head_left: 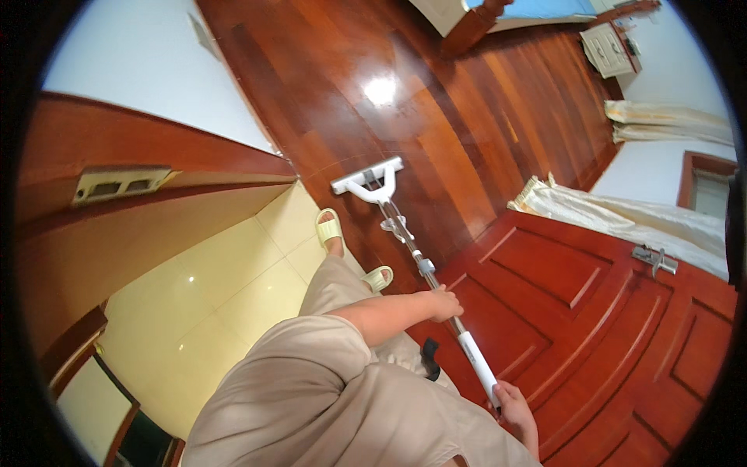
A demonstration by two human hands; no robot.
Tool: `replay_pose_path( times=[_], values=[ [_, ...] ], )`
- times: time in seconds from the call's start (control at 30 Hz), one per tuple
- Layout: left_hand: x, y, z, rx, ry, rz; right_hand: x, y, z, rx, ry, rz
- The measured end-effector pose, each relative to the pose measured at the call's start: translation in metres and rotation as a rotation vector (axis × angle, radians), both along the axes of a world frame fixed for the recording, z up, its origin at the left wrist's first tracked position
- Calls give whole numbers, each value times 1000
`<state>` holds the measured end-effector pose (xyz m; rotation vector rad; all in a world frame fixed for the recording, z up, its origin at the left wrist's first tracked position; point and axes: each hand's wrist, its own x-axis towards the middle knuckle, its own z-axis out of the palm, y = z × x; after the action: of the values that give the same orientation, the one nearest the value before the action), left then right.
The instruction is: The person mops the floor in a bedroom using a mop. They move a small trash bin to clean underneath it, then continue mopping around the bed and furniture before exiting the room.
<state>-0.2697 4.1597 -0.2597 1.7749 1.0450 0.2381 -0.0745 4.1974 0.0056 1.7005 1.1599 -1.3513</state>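
I hold a sponge mop point(412, 243) that slants from the lower right toward the upper left. Its wide white head point(368, 176) rests on the reddish-brown wooden floor point(459, 140), just beyond my slippers. My left hand point(445, 304) is closed around the metal pole, between a grey-white clamp point(426, 267) and the white grip point(476, 359). Farther back, the fingers of my right hand point(512, 405) wrap the end of the grip. The underside of the mop head is hidden from view.
A red panelled door point(545, 335) with a metal handle point(655, 260) stands open close on the right. At left are the wooden door frame point(156, 156) and pale floor tiles point(226, 288). Farther off are a bed point(443, 15), a white nightstand point(608, 51) and cream curtains point(622, 214).
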Motion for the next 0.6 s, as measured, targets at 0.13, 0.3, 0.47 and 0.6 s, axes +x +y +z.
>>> replay_pose_path(
  times=[0.13,0.3,0.47,0.6],
  values=[
    [-15,-9,14,100,90,34,-1,-12,1,26,167,-17],
    [-135,-39,-38,294,306,406,-92,-7,-90,-137,402,-12],
    [-260,-86,-98,109,666,730,-229,-40,-187,-151,506,108],
    [-253,-88,-93,-4,673,554,-227,-48,-192,-79,420,289]
  ],
)
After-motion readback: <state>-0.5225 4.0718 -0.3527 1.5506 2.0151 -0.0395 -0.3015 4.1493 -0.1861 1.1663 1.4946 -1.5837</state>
